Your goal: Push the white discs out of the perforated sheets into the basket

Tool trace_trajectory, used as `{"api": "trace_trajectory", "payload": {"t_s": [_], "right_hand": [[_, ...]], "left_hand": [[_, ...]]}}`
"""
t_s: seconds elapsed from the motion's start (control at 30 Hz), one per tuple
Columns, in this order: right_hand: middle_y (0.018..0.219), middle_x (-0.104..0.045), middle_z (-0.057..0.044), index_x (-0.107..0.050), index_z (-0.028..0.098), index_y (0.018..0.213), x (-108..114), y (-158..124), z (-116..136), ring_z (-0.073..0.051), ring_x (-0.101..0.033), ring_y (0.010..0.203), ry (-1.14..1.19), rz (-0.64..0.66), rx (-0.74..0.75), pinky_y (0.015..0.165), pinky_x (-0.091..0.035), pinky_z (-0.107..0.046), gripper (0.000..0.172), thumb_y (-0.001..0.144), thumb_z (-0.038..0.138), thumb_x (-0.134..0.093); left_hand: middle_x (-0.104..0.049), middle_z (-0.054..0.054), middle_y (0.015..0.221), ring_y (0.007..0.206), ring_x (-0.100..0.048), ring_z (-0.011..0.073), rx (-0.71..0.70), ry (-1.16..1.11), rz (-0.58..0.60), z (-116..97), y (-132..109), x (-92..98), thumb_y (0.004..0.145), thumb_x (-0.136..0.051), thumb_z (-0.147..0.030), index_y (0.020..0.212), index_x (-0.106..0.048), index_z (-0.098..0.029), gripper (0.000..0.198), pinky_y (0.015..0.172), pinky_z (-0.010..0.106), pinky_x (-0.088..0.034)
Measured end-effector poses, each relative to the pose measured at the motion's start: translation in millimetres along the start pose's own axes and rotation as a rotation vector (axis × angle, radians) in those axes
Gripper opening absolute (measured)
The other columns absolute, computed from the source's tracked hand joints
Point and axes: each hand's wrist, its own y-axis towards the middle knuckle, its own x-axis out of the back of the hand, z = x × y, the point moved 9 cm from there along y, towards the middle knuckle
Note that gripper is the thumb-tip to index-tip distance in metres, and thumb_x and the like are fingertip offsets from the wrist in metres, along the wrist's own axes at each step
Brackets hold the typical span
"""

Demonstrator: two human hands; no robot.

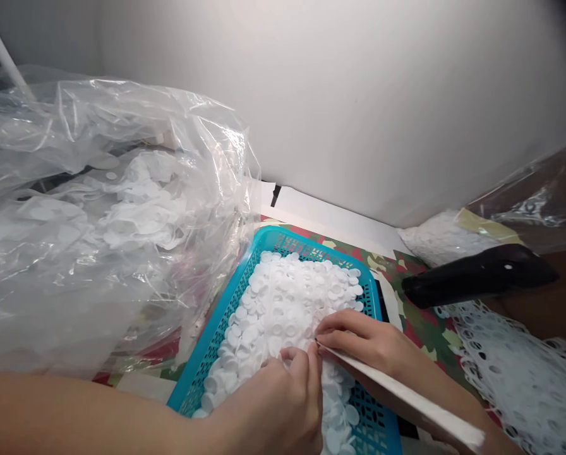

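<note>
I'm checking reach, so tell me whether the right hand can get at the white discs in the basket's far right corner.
Probably yes: the right hand is close by, over the teal basket, and nothing visible blocks those white discs, though it seems to hold a white stick.

Person's hands: 2, i.e. L hand (278, 395) + R hand (373, 344). Blue bskt (216, 322): 1. White stick (401, 387): 1. Blk obj. (482, 275): 1. White pole (3, 54): 1. Lg. clear plastic bag (103, 278): 1. White discs (292, 284): too many to ct. Perforated white pcs. (524, 379): no. unclear.
</note>
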Motion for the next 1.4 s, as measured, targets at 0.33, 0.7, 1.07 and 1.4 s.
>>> {"api": "trace_trajectory", "payload": {"t_s": [0.33,0.7,1.07,1.4], "right_hand": [[0.111,-0.067,-0.011,-0.057,0.015,0.117,6.4,-8.0,19.7,-0.018,-0.061,0.109,-0.078,-0.068,0.212,0.094,-0.051,-0.029,0.03,0.099,0.015,-0.032],[0.11,-0.067,-0.006,-0.059,0.019,0.112,1.2,-2.8,-1.3,-0.017,-0.063,0.104,0.133,0.027,0.05,0.09,-0.052,-0.026,0.024,0.096,0.016,-0.042],[0.108,-0.067,-0.005,-0.06,0.02,0.111,-0.2,0.5,-9.7,-0.017,-0.061,0.103,0.235,0.075,0.04,0.09,-0.049,-0.028,0.022,0.097,0.021,-0.043],[0.108,-0.067,-0.003,-0.06,0.022,0.11,0.9,-0.5,-11.9,-0.014,-0.062,0.101,0.241,0.011,0.006,0.087,-0.048,-0.024,0.021,0.096,0.018,-0.044]], "left_hand": [[-0.065,0.012,0.119,0.078,-0.059,0.0228,0.037,0.032,-0.006,-2.2,-1.0,-4.9,0.092,-0.042,-0.028,0.114,-0.066,-0.014,0.036,0.045,0.032,-0.03],[-0.063,0.011,0.122,0.078,-0.058,0.0229,0.02,0.035,0.022,-3.9,-1.2,-5.2,0.089,-0.046,-0.029,0.118,-0.065,-0.015,0.037,0.044,0.032,-0.03],[-0.064,0.014,0.119,0.076,-0.059,0.0232,-0.013,0.108,-0.014,-5.8,-0.1,-1.9,0.088,-0.049,-0.034,0.114,-0.067,-0.016,0.036,0.049,0.033,-0.034],[-0.066,0.013,0.117,0.074,-0.059,0.0231,0.002,0.125,-0.037,-6.8,0.4,-1.7,0.088,-0.049,-0.034,0.114,-0.067,-0.017,0.036,0.047,0.034,-0.033]]}}
